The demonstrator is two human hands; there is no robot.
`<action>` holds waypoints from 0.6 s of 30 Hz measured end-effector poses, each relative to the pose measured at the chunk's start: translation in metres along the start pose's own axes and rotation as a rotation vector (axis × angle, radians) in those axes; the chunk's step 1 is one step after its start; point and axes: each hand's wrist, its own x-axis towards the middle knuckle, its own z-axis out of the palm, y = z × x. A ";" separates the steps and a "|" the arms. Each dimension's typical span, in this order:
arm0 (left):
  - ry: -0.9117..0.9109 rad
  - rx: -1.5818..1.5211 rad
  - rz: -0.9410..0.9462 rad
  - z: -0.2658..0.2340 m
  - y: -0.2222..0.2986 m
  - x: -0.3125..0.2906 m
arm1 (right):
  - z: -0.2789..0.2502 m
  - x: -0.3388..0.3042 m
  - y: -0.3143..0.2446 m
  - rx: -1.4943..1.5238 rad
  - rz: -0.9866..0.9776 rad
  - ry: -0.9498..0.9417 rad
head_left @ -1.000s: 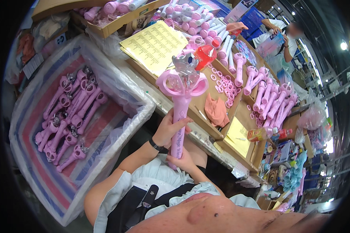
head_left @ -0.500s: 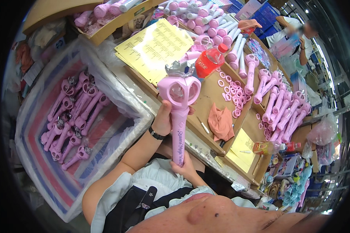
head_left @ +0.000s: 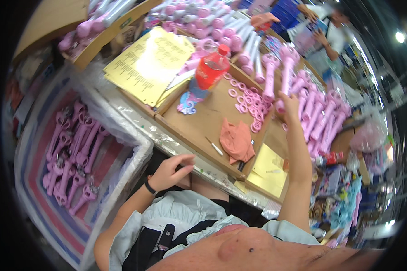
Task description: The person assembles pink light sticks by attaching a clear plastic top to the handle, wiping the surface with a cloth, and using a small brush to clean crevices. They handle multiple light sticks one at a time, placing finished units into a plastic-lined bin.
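Right hand (head_left: 290, 107) is closed around the lower end of one pink wand (head_left: 288, 72), whose round head points away from the person, beside a row of other pink wands (head_left: 321, 118). Left hand (head_left: 171, 172) is near the body with the fingers half bent and spread loosely; I see nothing in it. Before the person runs the surface (head_left: 167, 141), and at the left is a large striped bin (head_left: 36, 180) with plastic lining, where more wands (head_left: 81, 137) lie in a heap. On the surface is a cardboard tray (head_left: 192, 131). Yellow printed sheets (head_left: 147, 63) lie at its left — next to them is a red-labelled bottle (head_left: 212, 71). Inside the tray are also an orange cloth (head_left: 236, 140), a white pen (head_left: 216, 148) and, smallest, many pink rings (head_left: 257, 105).
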 end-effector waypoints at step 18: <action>0.476 0.400 -0.909 -0.252 -0.090 -0.241 | 0.127 -0.091 -0.057 -0.321 -0.731 -0.208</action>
